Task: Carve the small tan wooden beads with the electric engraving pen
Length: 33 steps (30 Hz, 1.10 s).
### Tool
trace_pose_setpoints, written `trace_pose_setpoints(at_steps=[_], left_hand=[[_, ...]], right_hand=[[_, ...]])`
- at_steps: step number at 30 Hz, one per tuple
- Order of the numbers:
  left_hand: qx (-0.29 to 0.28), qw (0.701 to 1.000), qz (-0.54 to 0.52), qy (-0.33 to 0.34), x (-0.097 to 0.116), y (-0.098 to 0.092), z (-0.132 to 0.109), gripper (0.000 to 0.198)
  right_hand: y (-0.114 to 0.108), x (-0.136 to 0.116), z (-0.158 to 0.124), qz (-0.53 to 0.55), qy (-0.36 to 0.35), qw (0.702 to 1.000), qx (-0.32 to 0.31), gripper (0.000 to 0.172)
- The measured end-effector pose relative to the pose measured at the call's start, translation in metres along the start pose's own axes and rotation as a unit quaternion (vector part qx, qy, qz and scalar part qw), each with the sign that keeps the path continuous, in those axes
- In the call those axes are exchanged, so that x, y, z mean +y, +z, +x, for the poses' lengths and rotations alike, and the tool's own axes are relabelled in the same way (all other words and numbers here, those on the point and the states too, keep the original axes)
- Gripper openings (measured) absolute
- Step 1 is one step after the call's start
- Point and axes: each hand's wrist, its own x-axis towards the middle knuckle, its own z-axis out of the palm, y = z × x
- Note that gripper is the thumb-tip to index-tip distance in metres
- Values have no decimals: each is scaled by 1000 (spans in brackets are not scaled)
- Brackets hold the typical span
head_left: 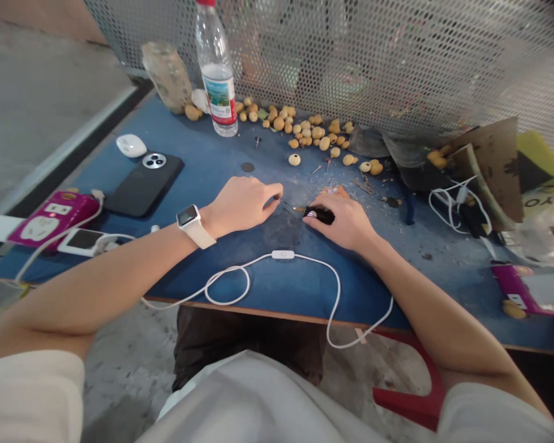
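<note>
Left hand [242, 206] pinching a tiny dark pin [277, 200]; right hand [339, 224] clenched round a black handheld tool [319, 215]

a tiny thing [281, 200] by the left hand [242, 204] is too small to tell, and the right hand [346, 224] half hides a black thing [321, 215].

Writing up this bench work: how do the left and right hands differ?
The left hand wears a white smartwatch; the right hand has a bare wrist. The left hand pinches a tiny dark pin; the right hand grips a black-handled tool. Both rest over the blue tabletop.
</note>
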Motion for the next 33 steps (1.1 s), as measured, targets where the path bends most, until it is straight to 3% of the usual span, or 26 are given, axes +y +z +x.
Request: trace_pose_setpoints(at_steps=[9,16,27,33], left_hand=[[14,999,-6,29,4,3,-3,30],[47,994,-4,101,11,7,-10,33],[49,990,-21,133,16,9,-14,30],[49,985,-17,162,18,13,-15,26]], right_hand=[[0,-1,1,47,-18,999,-9,19],[0,-5,0,72,-67,994,44,16],[0,-14,-2,121,-105,984,84,18],[4,-24,-7,159,-66,983,71,18]])
